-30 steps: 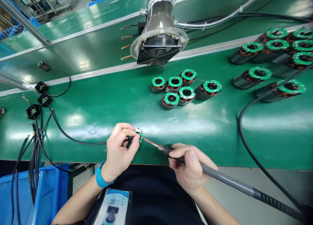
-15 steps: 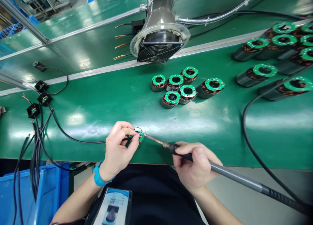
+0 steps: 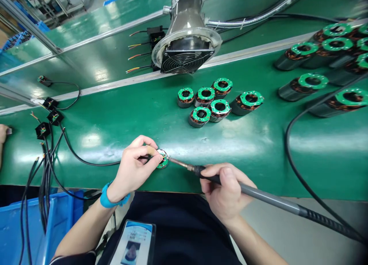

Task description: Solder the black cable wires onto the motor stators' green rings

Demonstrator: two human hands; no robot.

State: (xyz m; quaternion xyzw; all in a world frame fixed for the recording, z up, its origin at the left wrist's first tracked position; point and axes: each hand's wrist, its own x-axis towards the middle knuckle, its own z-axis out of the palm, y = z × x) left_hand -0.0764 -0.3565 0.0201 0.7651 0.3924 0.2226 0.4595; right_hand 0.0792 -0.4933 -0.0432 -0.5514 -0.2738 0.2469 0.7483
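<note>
My left hand (image 3: 135, 169) pinches a small round green circuit board (image 3: 163, 159) with a black cable (image 3: 86, 161) running from it, held at the near edge of the green bench (image 3: 129, 119). My right hand (image 3: 227, 194) grips a grey soldering iron (image 3: 258, 196) like a pen. Its metal tip touches the right side of the board.
Several short motor stators with green ring boards (image 3: 208, 102) sit mid-bench, and longer ones (image 3: 313, 83) lie at the right. A fume extractor fan (image 3: 185, 54) hangs behind. Black wired connectors (image 3: 47, 119) lie at the left over a blue bin (image 3: 28, 226). Another person's hand (image 3: 2, 134) shows at the left edge.
Both hands and the board shifted slightly left and away from me; the iron tip stays on the board. The view has tilted a little.
</note>
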